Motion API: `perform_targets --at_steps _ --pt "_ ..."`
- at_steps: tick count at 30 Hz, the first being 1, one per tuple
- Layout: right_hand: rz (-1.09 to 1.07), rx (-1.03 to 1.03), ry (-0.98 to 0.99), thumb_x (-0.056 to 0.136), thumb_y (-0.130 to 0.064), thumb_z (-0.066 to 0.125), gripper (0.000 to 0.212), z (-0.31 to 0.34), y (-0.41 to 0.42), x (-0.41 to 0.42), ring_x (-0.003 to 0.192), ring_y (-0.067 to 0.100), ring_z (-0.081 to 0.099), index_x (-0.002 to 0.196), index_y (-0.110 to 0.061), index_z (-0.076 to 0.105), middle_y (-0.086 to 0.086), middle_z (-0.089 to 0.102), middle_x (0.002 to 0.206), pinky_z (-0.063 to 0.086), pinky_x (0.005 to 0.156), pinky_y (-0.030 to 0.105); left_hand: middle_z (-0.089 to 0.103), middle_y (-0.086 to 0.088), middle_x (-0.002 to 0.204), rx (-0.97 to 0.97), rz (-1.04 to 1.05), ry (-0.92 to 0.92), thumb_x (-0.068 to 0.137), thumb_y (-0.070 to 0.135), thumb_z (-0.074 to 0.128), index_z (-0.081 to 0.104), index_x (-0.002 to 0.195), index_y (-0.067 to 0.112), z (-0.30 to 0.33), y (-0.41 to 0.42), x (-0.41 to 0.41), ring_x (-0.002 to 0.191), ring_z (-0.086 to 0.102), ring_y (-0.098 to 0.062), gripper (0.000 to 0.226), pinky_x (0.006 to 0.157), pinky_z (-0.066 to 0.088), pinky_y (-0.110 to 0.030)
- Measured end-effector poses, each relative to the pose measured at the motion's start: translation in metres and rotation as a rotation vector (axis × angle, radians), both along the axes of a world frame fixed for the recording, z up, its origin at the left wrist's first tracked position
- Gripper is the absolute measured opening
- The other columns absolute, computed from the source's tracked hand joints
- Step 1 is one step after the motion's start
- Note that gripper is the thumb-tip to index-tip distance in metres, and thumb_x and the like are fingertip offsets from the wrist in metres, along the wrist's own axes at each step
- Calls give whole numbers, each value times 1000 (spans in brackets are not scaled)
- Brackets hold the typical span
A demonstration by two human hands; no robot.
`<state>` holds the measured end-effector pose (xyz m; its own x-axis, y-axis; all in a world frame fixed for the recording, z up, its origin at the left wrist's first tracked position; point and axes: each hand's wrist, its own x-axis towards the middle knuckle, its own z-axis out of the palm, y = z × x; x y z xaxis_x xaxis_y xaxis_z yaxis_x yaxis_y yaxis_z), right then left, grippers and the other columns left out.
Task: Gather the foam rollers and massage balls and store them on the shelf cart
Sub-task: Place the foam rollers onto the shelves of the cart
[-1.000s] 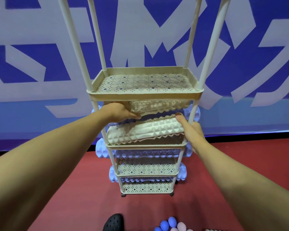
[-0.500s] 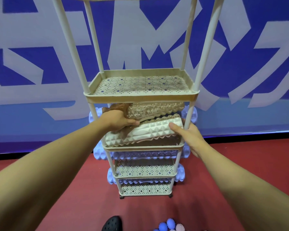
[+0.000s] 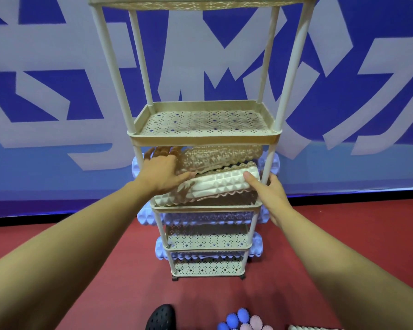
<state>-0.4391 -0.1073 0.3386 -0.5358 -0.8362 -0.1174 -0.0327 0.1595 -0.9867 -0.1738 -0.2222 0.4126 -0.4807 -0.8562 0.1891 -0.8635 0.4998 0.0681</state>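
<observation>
In the head view, everything is being placed relative to the shelf cart (image 3: 200,136), which is standing on the red floor (image 3: 81,246) before a blue and white wall (image 3: 57,67). A white foam roller (image 3: 215,185) is being held on the cart's middle shelf, tilted, with its right end higher. The left hand (image 3: 163,173) is being pressed on the roller's left part, its grip spread with the fingers straight. The right hand (image 3: 270,194) is being kept at the roller's right end, beside the cart's front right post; its thumb is touching the roller, and the rest of this grip cannot be told. A beige foam roller (image 3: 222,157) is lying behind the white one on the same shelf. Lilac rollers (image 3: 258,244) are being stored on the lower shelves. Blue and pink massage balls (image 3: 241,321) and a black shoe (image 3: 161,316) are lying on the floor in front of the cart.
</observation>
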Motion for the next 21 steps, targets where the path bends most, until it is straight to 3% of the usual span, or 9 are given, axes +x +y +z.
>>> perform_targets --at_steps 3,6,9,11,16,21 --pt "-11 -4 7 75 -57 83 70 2 9 0 106 18 66 130 -22 55 0 67 116 52 85 33 60 -16 117 -104 -70 105 90 68 56 47 142 12 -9 13 3 115 54 -40 77 98 39 -49" --pt "12 2 53 81 -53 79 59 3 22 8 114 23 63 123 -19 56 6 65 119 51 88 34 52 -10 137 -154 -131 201 86 67 45 42 148 17 -24 33 7 125 49 -36 80 106 36 -50" --pt "1 32 202 92 -47 70 66 8 41 11 134 22 50 145 -14 45 4 52 143 44 106 39 41 -5 154 -112 -89 284 91 64 44 37 154 23 -36 64 4 141 39 -28 76 115 30 -50" --pt "40 69 331 96 -46 66 74 9 59 6 144 24 41 155 -14 35 5 41 157 38 115 45 42 -2 154 -80 -85 329 96 59 49 39 152 24 -42 88 -5 140 40 -25 67 113 33 -49" --pt "157 222 707 98 -44 61 66 -13 138 -32 143 22 43 154 -20 39 3 41 158 37 116 40 49 -1 145 27 -203 276 98 58 49 43 148 23 -49 147 -54 131 50 -25 61 104 43 -47" --pt "191 474 705 96 -45 64 67 -56 237 -100 141 22 46 154 -20 40 6 43 155 35 117 37 51 -1 142 218 -357 269 95 59 56 48 145 22 -67 203 -139 126 56 -26 63 100 48 -47"
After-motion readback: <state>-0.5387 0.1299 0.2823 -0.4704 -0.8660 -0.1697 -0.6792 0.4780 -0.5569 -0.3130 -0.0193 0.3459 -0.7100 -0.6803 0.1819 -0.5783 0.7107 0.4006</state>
